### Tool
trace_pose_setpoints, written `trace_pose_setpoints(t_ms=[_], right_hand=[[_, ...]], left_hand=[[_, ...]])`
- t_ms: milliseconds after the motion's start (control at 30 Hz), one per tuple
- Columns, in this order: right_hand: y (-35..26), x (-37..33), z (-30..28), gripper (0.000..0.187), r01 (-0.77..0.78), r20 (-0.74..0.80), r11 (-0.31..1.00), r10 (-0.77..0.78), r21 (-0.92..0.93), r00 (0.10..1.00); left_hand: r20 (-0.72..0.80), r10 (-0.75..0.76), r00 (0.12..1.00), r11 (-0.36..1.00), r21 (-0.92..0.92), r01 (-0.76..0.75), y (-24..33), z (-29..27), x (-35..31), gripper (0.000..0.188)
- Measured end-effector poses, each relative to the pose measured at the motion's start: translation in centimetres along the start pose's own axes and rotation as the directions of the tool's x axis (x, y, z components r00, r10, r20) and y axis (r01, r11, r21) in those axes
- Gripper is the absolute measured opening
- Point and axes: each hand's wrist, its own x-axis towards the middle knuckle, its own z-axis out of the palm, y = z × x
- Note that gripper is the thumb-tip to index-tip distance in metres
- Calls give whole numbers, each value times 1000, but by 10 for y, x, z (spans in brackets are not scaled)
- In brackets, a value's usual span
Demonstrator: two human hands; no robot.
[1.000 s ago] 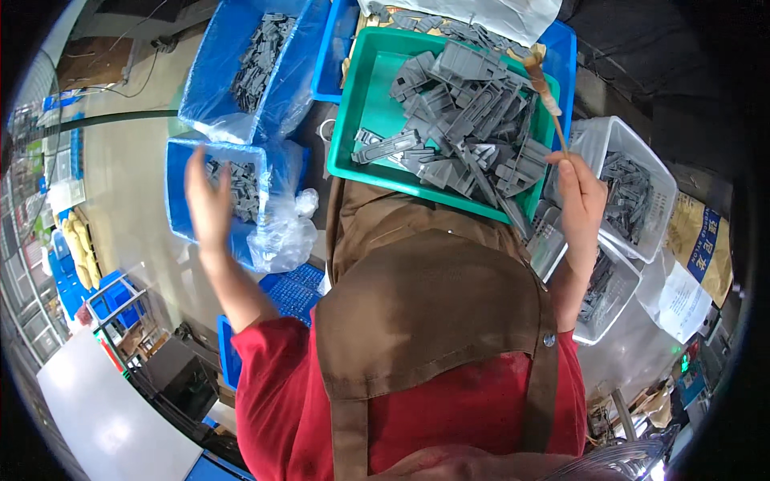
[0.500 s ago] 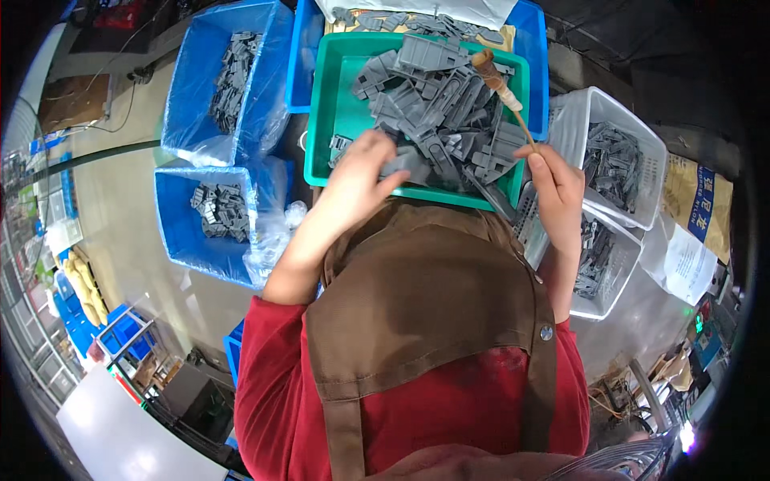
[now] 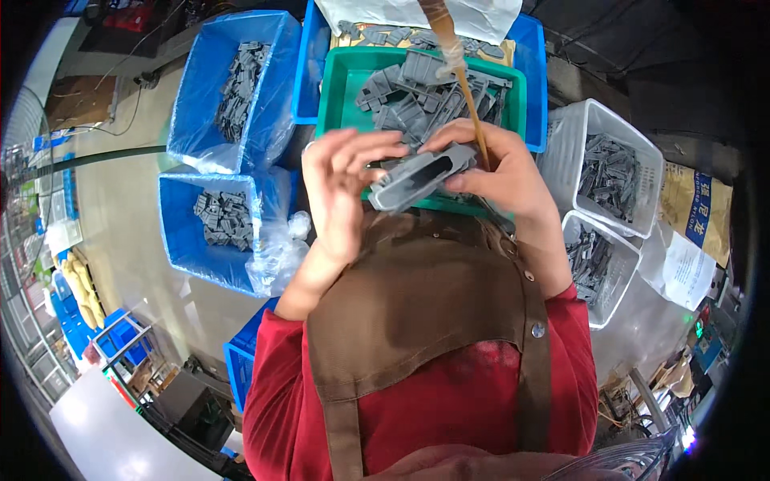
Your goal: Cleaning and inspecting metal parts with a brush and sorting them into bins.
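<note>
My right hand (image 3: 513, 176) is closed on a hollow grey plastic part (image 3: 421, 175), gripped at its right end between thumb and fingers. The same hand also holds a thin tool (image 3: 470, 104) with a wrapped wooden handle, its narrow shaft coming down between thumb and forefinger. My left hand (image 3: 341, 172) is open beside the part's left end, fingers spread; whether it touches the part I cannot tell. Behind both hands stands a green tray (image 3: 341, 58) heaped with similar grey plastic parts (image 3: 401, 112).
Two blue lined bins (image 3: 188, 104) with small grey parts stand at the left. At the right are two white perforated baskets (image 3: 654, 160) of grey pieces, beside a gold sack (image 3: 698, 200). A blue crate (image 3: 536, 80) sits under the green tray.
My left hand has come up out of the green tray. A grey part is now in my right hand, which has moved left with the tool.
</note>
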Motion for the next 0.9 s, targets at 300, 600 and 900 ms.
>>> trace_pose_setpoints(t_ms=[300,600,900], right_hand=[[-2,17,6,41,305,50,926,-302,-223,952],[-8,-17,-23,21,271,-28,679,-395,-683,918],[3,-22,-10,22,375,273,439,-278,-817,921]], left_hand=[[790,-245,561,185,-531,827,-28,-17,19,49],[-95,-383,919,884,-326,334,-8,-33,25,47],[-78,-480,874,769,-517,376,-20,-51,22,40]])
